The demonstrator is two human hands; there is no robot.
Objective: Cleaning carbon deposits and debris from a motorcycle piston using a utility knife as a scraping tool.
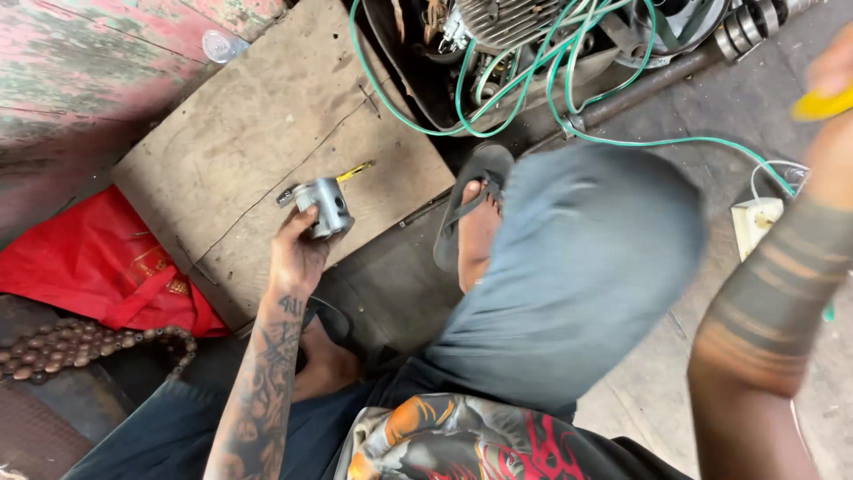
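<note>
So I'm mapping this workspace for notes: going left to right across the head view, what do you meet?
Red bag → left hand holding a grey metal piston → sandalled foot → white power strip → right hand gripping a yellow tool.

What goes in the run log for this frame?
left hand: holds metal piston | right hand: holds yellow tool | under piston: wooden board

bare wooden board (pixel 258 124) gives free room; green cable (pixel 533 84) tangle crowds the engine (pixel 506 22)
</note>
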